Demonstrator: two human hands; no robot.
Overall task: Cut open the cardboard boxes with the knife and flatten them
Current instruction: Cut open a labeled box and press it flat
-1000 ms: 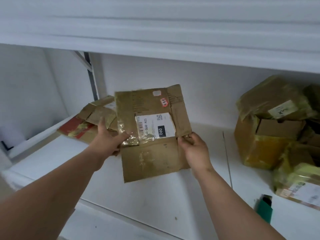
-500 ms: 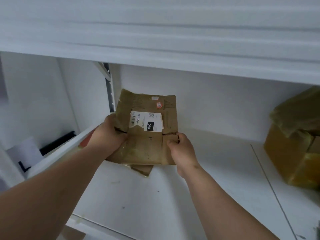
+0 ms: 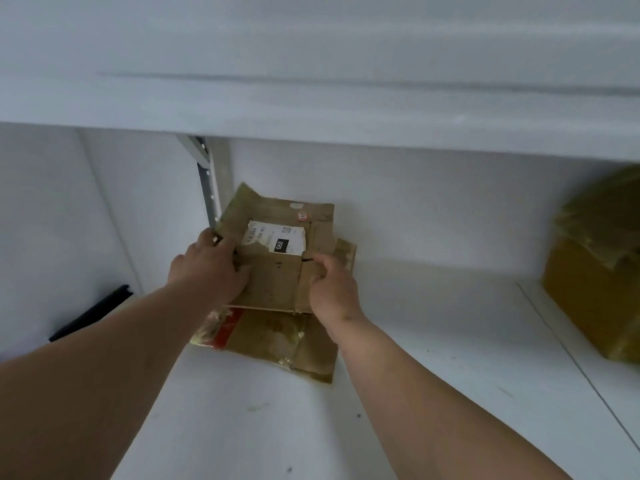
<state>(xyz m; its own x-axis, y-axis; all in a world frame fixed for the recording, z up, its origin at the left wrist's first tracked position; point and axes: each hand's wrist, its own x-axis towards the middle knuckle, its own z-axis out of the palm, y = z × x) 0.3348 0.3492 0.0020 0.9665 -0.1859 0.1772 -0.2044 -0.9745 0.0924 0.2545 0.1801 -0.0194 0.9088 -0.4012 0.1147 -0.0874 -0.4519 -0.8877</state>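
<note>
A person's two bare forearms reach forward onto a white shelf [image 3: 433, 341], under another white shelf board above. Both hands hold a flattened cardboard box [image 3: 277, 268] at the middle of the view, just left of centre. It bears a white shipping label [image 3: 273, 239] with a black patch. The left hand [image 3: 207, 268] lies at the box's 9 o'clock edge, fingers spread over the cardboard, thumb toward the back. The right hand [image 3: 332, 289] is at the box's 4 o'clock corner, fingers curled around the edge, grasping it. The box sits on top of a second flattened box [image 3: 284, 344], brown with shiny tape and a red strip, which sticks out toward 6 o'clock. At 3 o'clock, well apart at the frame's right edge, stands a taped brown carton [image 3: 595, 285], still in box form. A metal shelf upright [image 3: 207, 188] rises at 11 o'clock behind the boxes. A black bar [image 3: 91, 317] lies at 8 o'clock.
</note>
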